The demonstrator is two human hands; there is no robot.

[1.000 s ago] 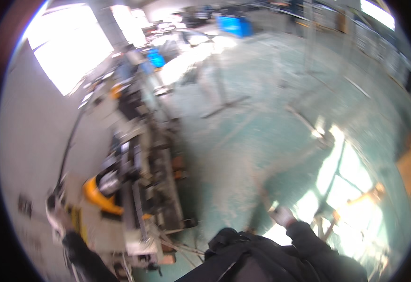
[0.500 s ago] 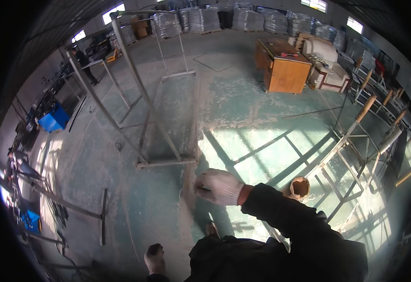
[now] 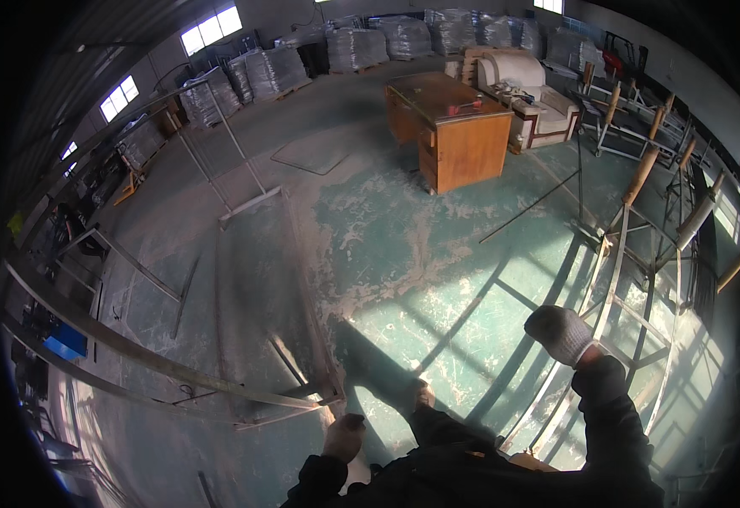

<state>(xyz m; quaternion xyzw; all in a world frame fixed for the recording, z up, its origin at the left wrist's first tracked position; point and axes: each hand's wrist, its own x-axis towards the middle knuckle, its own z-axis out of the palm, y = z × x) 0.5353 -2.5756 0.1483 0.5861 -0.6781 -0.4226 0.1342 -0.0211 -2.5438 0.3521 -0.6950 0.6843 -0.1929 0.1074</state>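
Observation:
My right hand [image 3: 560,333], in a pale knit work glove, is held out to the right with its fingers curled in. It appears in front of a metal rack [image 3: 614,298]; I cannot tell whether it touches it. Low in the middle, near my body, my left hand [image 3: 344,438] is in shadow, closed like a fist. Nothing sticks out of either hand, and the inside of each is hidden. Left of my left hand, a long metal frame [image 3: 167,366] curves across the view, its corner close by on the floor.
Ahead stand a wooden desk [image 3: 470,151] and a pale armchair [image 3: 546,127]. Tubular rests [image 3: 642,176] top the rack on the right. A thin bar [image 3: 529,207] slants near the rack. Wrapped pallet stacks [image 3: 357,49] line the back. A blue box [image 3: 67,341] sits left.
The view has turned left and moved forward; the desk and armchair shift left in it. My right hand now appears farther right, beside the rack, and my left hand nearer the middle.

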